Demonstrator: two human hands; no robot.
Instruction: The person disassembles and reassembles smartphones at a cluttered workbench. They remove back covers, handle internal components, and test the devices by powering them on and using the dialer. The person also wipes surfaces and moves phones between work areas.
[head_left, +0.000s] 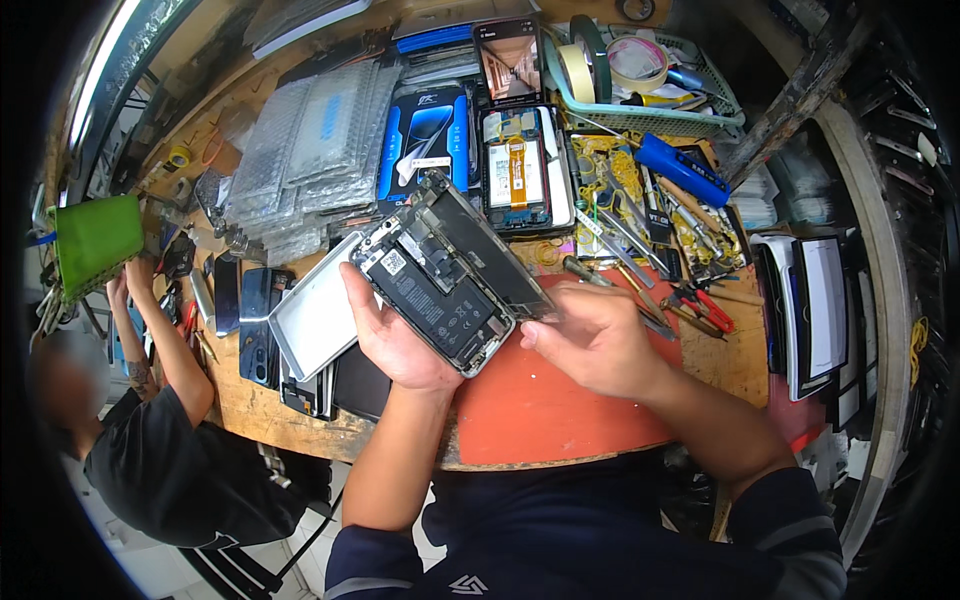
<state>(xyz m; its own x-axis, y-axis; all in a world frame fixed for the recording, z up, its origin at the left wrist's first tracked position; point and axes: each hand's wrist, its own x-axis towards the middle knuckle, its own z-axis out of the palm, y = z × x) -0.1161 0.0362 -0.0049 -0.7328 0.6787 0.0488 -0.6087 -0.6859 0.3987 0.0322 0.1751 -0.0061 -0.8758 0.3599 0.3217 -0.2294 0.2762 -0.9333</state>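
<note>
Tilted above the red mat is an opened smartphone, its black battery and inner parts facing up. My left hand cradles its body from below, with the thumb along one edge. The phone's screen panel is swung up along the right side of the body. Its lower corner is pinched between the thumb and fingers of my right hand. Whether flex cables still join the panel to the body is hard to make out. A white tray-like lid lies just left of my left hand.
Behind the phone stand bubble-wrapped packs, a blue box and another opened phone. Tweezers, screwdrivers and red-handled pliers lie at the right, below a basket of tape rolls. A co-worker sits at the left, hands by a green pouch.
</note>
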